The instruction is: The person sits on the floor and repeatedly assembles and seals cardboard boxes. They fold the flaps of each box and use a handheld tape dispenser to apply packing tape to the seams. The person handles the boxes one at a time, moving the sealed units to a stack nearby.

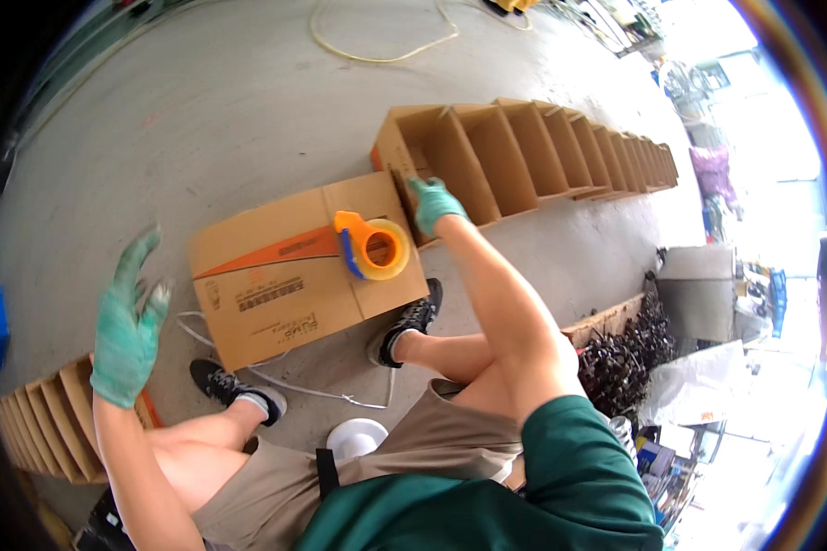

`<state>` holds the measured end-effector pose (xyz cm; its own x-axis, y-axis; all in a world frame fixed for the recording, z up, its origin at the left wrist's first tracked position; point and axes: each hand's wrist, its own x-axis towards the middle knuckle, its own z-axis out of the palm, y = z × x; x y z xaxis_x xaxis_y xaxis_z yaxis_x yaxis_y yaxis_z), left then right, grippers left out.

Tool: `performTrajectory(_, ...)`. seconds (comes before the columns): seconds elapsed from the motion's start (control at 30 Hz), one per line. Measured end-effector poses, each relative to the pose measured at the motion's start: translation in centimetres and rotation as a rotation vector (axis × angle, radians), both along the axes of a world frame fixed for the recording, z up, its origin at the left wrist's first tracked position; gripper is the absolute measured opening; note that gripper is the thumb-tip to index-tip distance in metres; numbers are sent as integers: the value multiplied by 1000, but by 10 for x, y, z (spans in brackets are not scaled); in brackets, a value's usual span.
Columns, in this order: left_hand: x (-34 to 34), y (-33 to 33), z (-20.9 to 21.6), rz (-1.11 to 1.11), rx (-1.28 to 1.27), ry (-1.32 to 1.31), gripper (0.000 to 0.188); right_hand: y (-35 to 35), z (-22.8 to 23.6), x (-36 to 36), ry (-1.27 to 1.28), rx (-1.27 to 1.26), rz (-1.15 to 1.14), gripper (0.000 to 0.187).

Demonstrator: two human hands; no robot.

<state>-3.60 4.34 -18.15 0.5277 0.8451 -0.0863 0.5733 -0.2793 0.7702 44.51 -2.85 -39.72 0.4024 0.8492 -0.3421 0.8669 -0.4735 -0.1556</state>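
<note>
Both my hands wear green gloves. My left hand (129, 335) is raised to the left of a closed cardboard box (239, 317), apart from it, with fingers spread and nothing in them. This box lies in front of me between my feet, orange and dark print on its face. On it rests an orange tape dispenser (349, 223) with a blue edge and a roll of clear tape (396, 262). My right hand (437, 208) is at the near end of a row of open boxes, its fingers closed over the side wall of the first open cardboard box (446, 151).
The row of open boxes (560, 151) runs off to the far right. More open boxes (50, 418) stand at my lower left. A white stool (356, 436) is below me, and pale strapping (326, 397) lies by my feet. Dark parts (620, 367) fill a crate at right.
</note>
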Motion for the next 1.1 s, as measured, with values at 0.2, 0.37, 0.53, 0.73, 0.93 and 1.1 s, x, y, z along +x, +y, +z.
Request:
performTrajectory(0.2,4,0,-27,-79,-210,106,67,-3,-89,46,-27,-188,-121,46)
performTrajectory(0.37,10,12,-42,-43,-271,225,78,-16,-62,99,62,-202,-223,64)
performTrajectory(0.53,23,15,-52,-20,-297,337,77,-14,-47,168,-85,-270,-304,56)
performTrajectory(0.73,14,10,-84,-99,-279,499,63,-30,-49,262,-288,-171,-734,56)
performTrajectory(0.93,-12,13,-110,-194,-76,641,59,-38,-27,252,-411,-295,-324,41)
performTrajectory(1.1,4,10,-93,-168,-128,594,52,-7,26,117,-107,134,157,28)
